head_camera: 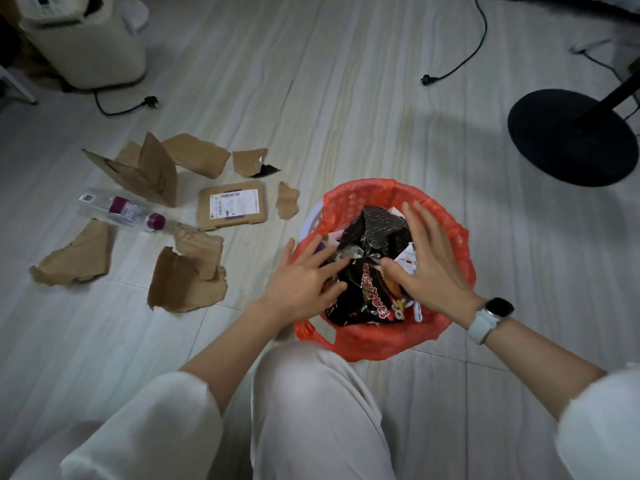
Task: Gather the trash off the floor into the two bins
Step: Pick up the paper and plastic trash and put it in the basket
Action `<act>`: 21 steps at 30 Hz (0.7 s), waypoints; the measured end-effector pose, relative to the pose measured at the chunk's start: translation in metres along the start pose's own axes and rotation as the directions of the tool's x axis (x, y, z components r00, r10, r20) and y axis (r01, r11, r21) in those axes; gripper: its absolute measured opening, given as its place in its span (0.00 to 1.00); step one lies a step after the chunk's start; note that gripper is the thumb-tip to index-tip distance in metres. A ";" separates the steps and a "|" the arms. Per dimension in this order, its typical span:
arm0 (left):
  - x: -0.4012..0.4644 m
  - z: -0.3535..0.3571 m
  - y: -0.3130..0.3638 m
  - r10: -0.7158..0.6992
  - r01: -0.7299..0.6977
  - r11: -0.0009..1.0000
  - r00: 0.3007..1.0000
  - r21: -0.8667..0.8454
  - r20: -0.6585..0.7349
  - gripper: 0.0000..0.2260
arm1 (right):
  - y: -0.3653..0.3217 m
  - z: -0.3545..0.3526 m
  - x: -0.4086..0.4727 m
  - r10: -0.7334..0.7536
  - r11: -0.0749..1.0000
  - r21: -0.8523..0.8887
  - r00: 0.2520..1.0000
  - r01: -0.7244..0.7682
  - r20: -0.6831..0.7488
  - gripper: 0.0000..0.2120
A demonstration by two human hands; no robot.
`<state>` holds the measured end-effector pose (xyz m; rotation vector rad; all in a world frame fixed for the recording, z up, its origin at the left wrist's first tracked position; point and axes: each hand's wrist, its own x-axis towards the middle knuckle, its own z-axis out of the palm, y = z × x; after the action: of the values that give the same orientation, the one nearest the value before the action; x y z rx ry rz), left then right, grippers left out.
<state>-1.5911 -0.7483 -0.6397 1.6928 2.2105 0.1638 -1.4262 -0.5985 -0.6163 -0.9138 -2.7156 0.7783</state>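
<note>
A bin lined with a red plastic bag (pixel 450 230) stands on the floor in front of my knee. It is full of black snack wrappers (pixel 367 292) and bits of white paper. My left hand (pixel 304 275) lies flat on the wrappers at the bin's left side, fingers spread. My right hand (pixel 426 258), with a white watch on the wrist, presses flat on the wrappers at the right. Neither hand grips anything. To the left on the floor lie several torn cardboard pieces (pixel 187 282), a flat box with a label (pixel 232 209) and a clear plastic bottle (pixel 121 209) with a purple cap.
A white appliance (pixel 86 39) stands at the far left, its black cord and plug (pixel 149 102) on the floor. Another black cable (pixel 450 69) lies at the back. A round black stand base (pixel 571 136) sits at the right. Only one bin is in view.
</note>
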 end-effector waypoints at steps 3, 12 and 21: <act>0.005 0.009 0.005 -0.055 0.048 0.971 0.998 0.233 0.021 0.25 | 0.001 0.004 -0.005 -0.130 0.960 -0.226 0.978 0.165 0.163 0.34; 0.015 0.025 0.000 -0.305 0.310 0.946 0.950 0.090 -0.066 0.28 | 0.029 0.064 0.022 0.025 0.843 -0.463 0.839 0.274 0.543 0.36; 0.016 0.030 -0.004 -0.332 0.335 0.941 0.942 0.044 -0.056 0.29 | 0.038 0.098 0.044 0.158 0.843 -0.485 0.755 0.231 0.636 0.34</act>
<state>-1.5883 -0.7377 -0.6721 1.3223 2.5180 0.0605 -1.4728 -0.5882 -0.7199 -0.7554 -3.7048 0.3394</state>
